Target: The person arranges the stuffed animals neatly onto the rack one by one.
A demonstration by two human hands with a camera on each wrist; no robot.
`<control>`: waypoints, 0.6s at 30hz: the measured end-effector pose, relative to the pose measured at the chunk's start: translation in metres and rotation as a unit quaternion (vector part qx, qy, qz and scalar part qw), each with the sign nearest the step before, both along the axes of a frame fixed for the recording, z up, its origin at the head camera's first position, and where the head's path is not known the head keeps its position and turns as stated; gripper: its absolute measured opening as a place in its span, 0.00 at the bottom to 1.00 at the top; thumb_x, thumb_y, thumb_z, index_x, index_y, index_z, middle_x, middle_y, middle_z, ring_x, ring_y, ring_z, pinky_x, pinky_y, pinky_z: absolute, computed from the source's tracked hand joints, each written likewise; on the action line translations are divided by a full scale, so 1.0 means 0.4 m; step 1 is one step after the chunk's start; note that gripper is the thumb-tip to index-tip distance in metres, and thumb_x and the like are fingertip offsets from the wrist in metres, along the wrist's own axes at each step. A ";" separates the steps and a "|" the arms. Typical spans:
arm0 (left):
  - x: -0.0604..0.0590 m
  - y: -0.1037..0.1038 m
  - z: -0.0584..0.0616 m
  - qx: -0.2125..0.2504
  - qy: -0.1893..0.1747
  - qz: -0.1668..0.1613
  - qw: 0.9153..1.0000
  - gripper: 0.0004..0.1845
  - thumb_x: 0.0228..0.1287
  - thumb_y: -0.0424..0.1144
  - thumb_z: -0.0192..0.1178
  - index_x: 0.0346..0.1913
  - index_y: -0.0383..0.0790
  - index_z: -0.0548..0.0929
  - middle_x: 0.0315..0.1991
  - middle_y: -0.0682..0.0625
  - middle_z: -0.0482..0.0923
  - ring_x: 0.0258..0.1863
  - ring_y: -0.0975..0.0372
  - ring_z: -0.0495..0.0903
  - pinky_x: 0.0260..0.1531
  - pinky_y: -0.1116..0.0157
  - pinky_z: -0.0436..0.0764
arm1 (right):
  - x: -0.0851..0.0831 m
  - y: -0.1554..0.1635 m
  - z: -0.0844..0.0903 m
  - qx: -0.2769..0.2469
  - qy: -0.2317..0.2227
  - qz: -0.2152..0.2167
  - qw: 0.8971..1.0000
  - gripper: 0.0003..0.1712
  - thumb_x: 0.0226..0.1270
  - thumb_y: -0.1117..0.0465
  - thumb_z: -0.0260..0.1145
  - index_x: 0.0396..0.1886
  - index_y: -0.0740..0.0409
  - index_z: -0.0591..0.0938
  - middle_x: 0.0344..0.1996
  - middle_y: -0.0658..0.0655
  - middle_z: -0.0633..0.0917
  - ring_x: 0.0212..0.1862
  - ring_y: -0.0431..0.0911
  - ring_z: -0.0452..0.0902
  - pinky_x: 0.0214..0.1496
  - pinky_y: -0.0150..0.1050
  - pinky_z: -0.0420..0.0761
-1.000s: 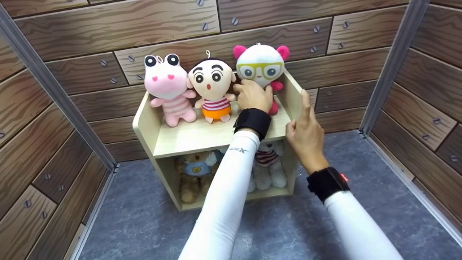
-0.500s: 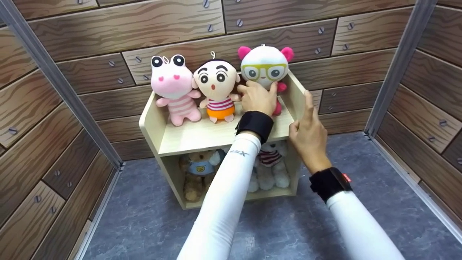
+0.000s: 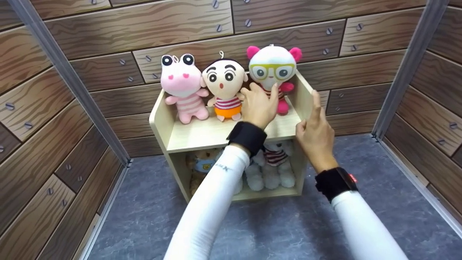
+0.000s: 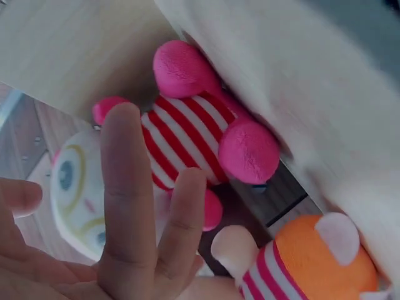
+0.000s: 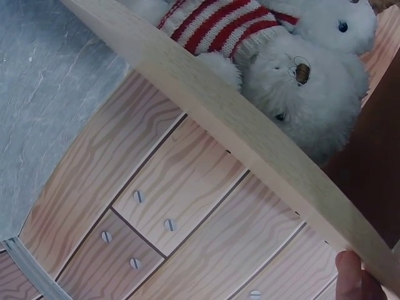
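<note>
My left hand (image 3: pixel 260 105) is in front of a panda plush toy (image 3: pixel 272 59) with pink ears and yellow glasses, its fingers spread. In the left wrist view the fingers (image 4: pixel 128 200) pass in front of the toy's red-striped body, holding nothing. Left of it sit a black-haired boy plush toy (image 3: pixel 224 83) in orange shorts and a pink frog-like plush toy (image 3: pixel 182 81). All three lean back on the upper board of a pale wooden shelf (image 3: pixel 202 135). My right hand (image 3: pixel 316 135) holds the shelf's right side panel, fingertips (image 5: pixel 350 272) on its outer side, index finger straight.
The lower compartment holds a brown bear plush (image 3: pixel 205 164) in a blue top and a white fluffy plush (image 5: pixel 306 87) in a red-striped sweater. Wood-patterned walls (image 3: pixel 180 21) enclose the shelf behind and on both sides. The floor (image 3: pixel 288 231) is grey.
The left hand has drawn back from the panda toy and its fingers have spread, uncovering the striped body. The right hand stays on the side panel; the head view has shifted slightly.
</note>
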State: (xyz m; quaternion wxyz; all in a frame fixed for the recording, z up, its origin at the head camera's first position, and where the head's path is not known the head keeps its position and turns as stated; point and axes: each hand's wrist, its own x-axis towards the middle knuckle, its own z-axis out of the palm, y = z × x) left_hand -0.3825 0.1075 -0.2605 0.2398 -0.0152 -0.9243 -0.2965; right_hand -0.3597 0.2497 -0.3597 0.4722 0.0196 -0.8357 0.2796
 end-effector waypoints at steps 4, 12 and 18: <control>0.037 -0.037 -0.037 -0.037 0.054 -0.035 0.997 0.24 0.65 0.58 0.48 0.46 0.39 0.72 0.45 0.41 0.70 0.34 0.52 0.79 0.33 0.56 0.79 | -0.008 0.010 -0.004 0.000 0.002 0.004 1.000 0.53 0.49 0.70 0.60 0.73 0.41 0.49 0.54 0.68 0.75 0.22 0.61 0.73 0.20 0.53 0.72; 0.127 -0.149 -0.174 -0.036 0.121 -0.156 0.980 0.06 0.63 0.44 0.55 0.33 0.46 0.77 0.29 0.55 0.79 0.28 0.63 0.78 0.26 0.65 0.77 | -0.013 0.033 -0.008 -0.007 -0.011 0.004 1.000 0.53 0.49 0.71 0.59 0.73 0.40 0.47 0.52 0.70 0.75 0.23 0.60 0.72 0.21 0.53 0.73; 0.161 -0.236 -0.356 -0.013 0.127 -0.193 0.973 0.04 0.62 0.41 0.57 0.31 0.49 0.78 0.27 0.57 0.79 0.24 0.67 0.76 0.24 0.70 0.75 | -0.004 0.060 -0.018 -0.017 -0.008 -0.003 1.000 0.51 0.54 0.68 0.57 0.74 0.40 0.45 0.51 0.71 0.75 0.27 0.64 0.74 0.24 0.58 0.74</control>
